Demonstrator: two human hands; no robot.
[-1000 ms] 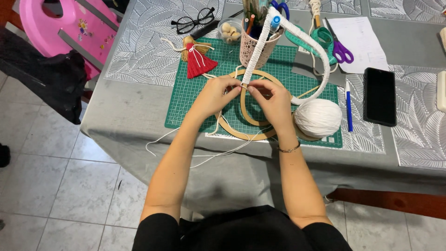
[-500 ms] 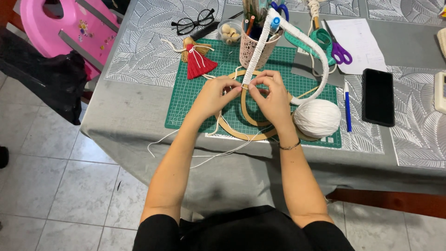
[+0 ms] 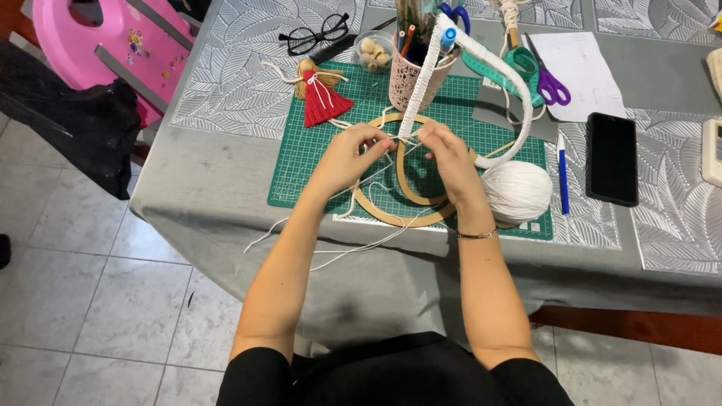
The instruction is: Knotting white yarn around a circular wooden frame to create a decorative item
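Two hands meet over the green cutting mat [image 3: 316, 162], and I see both pinching white cord [image 3: 376, 169] at the upper arc of the wooden hoops [image 3: 402, 218]. My left hand [image 3: 350, 154] has its fingers clenched on the strand just left of the inner ring; my right hand [image 3: 444, 150] nips the same cord a little to the right, beside the cord-wrapped hoop [image 3: 481, 60] that rises toward the lattice pen cup [image 3: 410, 75]. The hoops lie flat on the mat, near the table's [image 3: 218, 188] front edge, with loose cord tails trailing off over the cloth. The ball of white yarn [image 3: 517, 192] sits touching the outer ring's right side.

To do this knot well, I judge the cord should stay taut between both pinches, pulled evenly so the wrap seats snug against the wood, without lifting the ring. I'd keep the tails untangled and clear of the red tassel doll [image 3: 322, 98] at the mat's upper left.
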